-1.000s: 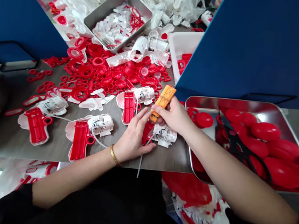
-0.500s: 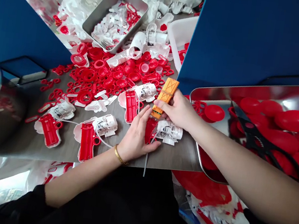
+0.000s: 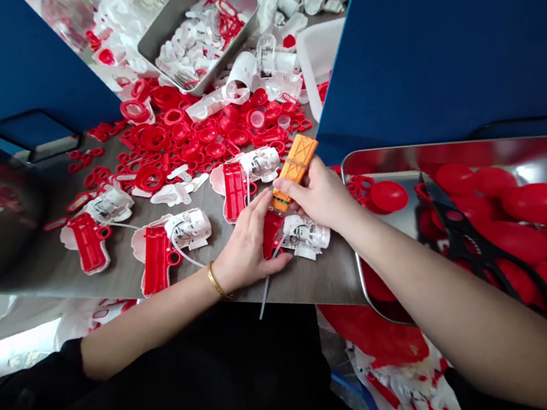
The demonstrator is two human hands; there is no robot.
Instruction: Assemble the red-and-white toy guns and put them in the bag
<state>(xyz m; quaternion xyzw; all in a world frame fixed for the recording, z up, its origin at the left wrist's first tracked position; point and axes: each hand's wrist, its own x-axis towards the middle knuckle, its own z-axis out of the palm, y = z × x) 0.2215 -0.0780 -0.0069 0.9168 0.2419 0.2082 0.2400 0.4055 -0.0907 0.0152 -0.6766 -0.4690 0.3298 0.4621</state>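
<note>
We see the right hand (image 3: 320, 194) closed around an orange ribbed plastic hand tool (image 3: 295, 171), its lower tip pointing to 6 o'clock onto a flat red plastic piece (image 3: 272, 232). The left hand (image 3: 248, 242) clamps that piece to the grey bench (image 3: 314, 281), fingers above and thumb below. A white printed plastic part (image 3: 306, 235) touches the piece at 3 o'clock, and a thin white strip hangs over the bench edge at 6 o'clock.

By our reading the work is midway. Three similar red-and-white sets (image 3: 158, 257) lie at 9 and 11 o'clock of the hands, and we cannot tell whether they are finished. A heap of loose red plastic rings (image 3: 187, 133) sits at 11 o'clock. At 3 o'clock a shiny metal tray (image 3: 360, 159) holds red plastic domes (image 3: 541, 200) and black scissors (image 3: 479, 249).

Against half a second ago, both grips are unchanged and the tool remains on the piece. Only our view has shifted slightly.
</note>
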